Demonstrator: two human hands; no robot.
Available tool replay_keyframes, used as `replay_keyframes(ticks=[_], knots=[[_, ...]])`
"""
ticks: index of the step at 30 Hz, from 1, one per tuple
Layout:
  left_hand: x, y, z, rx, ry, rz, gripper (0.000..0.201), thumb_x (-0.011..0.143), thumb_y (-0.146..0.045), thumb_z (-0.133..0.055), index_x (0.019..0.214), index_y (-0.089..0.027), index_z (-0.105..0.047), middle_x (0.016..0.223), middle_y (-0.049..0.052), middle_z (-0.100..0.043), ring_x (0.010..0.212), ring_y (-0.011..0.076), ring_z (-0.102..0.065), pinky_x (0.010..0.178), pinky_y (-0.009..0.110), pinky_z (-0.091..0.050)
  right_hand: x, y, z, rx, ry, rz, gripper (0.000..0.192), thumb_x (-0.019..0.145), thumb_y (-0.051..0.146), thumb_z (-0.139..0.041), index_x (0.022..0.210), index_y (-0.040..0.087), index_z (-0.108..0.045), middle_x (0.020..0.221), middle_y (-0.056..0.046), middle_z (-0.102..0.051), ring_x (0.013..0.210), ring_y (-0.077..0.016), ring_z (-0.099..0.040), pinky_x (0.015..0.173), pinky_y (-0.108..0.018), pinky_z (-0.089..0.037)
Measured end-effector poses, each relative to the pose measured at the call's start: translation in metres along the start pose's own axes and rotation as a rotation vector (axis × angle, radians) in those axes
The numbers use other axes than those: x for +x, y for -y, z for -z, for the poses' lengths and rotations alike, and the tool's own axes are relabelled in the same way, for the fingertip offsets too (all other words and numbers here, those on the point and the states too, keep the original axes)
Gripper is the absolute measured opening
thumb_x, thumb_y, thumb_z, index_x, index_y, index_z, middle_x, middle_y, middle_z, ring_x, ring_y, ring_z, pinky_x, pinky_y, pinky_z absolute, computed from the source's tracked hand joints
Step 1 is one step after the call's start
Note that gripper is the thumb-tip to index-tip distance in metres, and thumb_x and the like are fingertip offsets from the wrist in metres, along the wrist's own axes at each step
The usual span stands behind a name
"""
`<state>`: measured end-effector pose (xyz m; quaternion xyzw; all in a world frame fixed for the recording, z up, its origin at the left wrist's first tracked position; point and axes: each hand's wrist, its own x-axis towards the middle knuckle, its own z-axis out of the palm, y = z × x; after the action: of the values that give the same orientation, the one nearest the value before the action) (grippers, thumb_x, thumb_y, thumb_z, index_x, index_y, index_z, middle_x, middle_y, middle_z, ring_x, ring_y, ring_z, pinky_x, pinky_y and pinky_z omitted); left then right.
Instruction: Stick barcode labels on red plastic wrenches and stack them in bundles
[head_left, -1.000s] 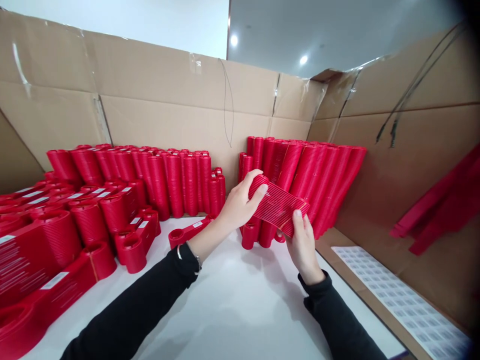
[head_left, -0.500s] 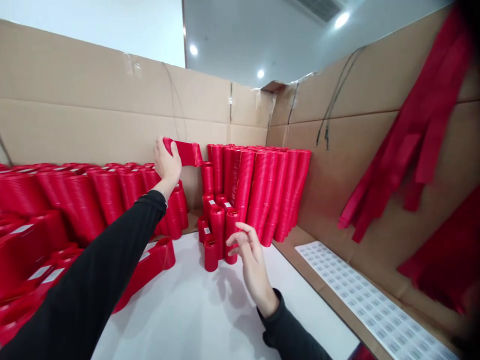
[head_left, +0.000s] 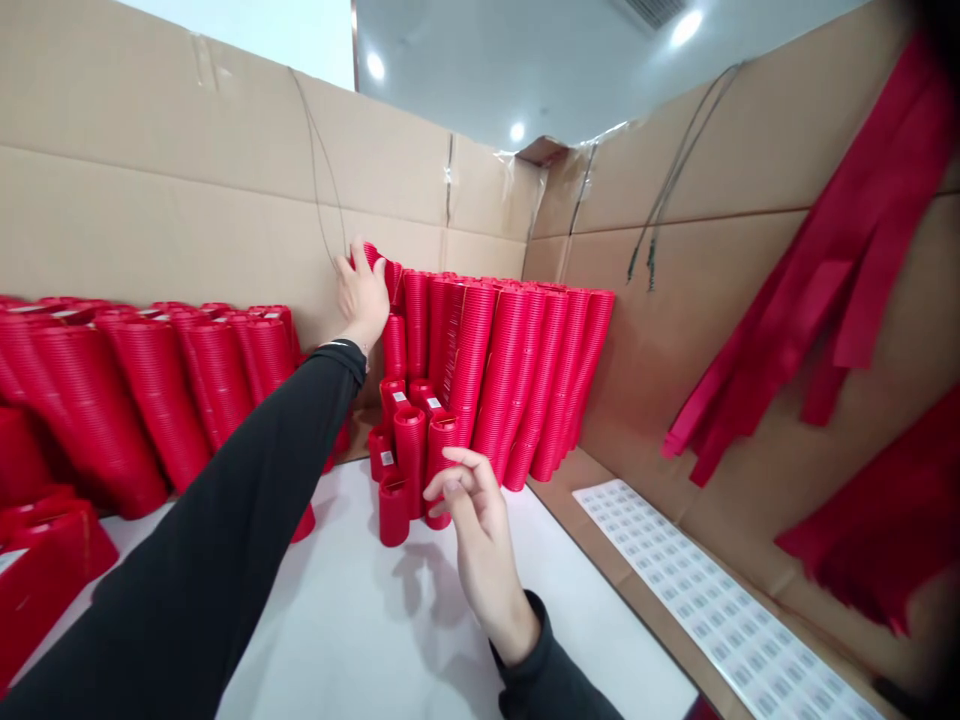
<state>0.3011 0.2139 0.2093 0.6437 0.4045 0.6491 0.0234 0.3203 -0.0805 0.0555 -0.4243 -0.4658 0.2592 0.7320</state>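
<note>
Up at the back of the worktop (head_left: 360, 620), the left hand (head_left: 361, 295) is stretched out on a long black sleeve and clasps a banded bundle of red pieces (head_left: 379, 262), fingers wrapped over its top end, pressing it against the left flank of the tall red stacks (head_left: 517, 370) that stand in the corner. That bundle sits high, level with the tops of those stacks and close in front of the cardboard back wall (head_left: 187, 200); most of it is hidden behind the hand, so only its upper edge shows. Nearer the camera, the right hand (head_left: 476, 535) hovers above the white surface holding nothing, its fingers loosely curled with thumb and forefinger close together, just in front of a low cluster of short red stacks (head_left: 409, 450), some of which carry small white labels on top. To the left, a long row of ribbed red stacks (head_left: 187, 380) leans along the back wall, with flat red bundles (head_left: 45, 560) lying at the left edge. On the right, a sheet of small printed labels (head_left: 720, 600) lies on a cardboard flap beside the worktop, and red folded sheets (head_left: 817, 270) lean against the cardboard side wall (head_left: 675, 350). 2 thin dark cords (head_left: 675, 170) hang down that wall.
</note>
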Motion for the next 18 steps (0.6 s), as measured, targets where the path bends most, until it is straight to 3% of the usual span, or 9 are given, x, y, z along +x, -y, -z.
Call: replay_keyframes(ticks=[8,13,18], knots=[[0.001,0.011,-0.019,-0.076,-0.022,0.045,0.05,0.094,-0.028,-0.04,0.142,-0.018,-0.033,0.137,0.021,-0.035,0.129,0.0377,-0.038,0.106,0.057,-0.028,-0.003,0.003,-0.003,0.025,0.021,-0.021,0.021,0.092,0.035,-0.048,0.107,0.02,-0.047,0.079,0.0,-0.057,0.077,-0.0157,-0.057,0.073,-0.03,-0.045],[0.001,0.025,-0.023,-0.21,0.147,-0.05,0.052,0.094,-0.029,-0.043,0.144,-0.021,-0.031,0.139,0.014,-0.04,0.133,0.0283,-0.037,0.112,0.047,-0.027,-0.004,0.004,-0.004,0.004,0.043,-0.025,0.02,0.092,0.032,-0.048,0.107,0.019,-0.048,0.079,-0.001,-0.057,0.076,-0.0152,-0.057,0.073,-0.029,-0.046],[0.007,0.046,-0.023,-0.495,0.354,-0.143,0.05,0.094,-0.038,-0.045,0.14,-0.022,-0.037,0.15,0.008,-0.033,0.142,0.0217,-0.022,0.118,0.039,-0.011,-0.003,0.005,-0.005,0.012,0.07,-0.033,0.015,0.092,0.029,-0.047,0.104,0.02,-0.049,0.076,0.0,-0.057,0.073,-0.0138,-0.055,0.071,-0.028,-0.046]])
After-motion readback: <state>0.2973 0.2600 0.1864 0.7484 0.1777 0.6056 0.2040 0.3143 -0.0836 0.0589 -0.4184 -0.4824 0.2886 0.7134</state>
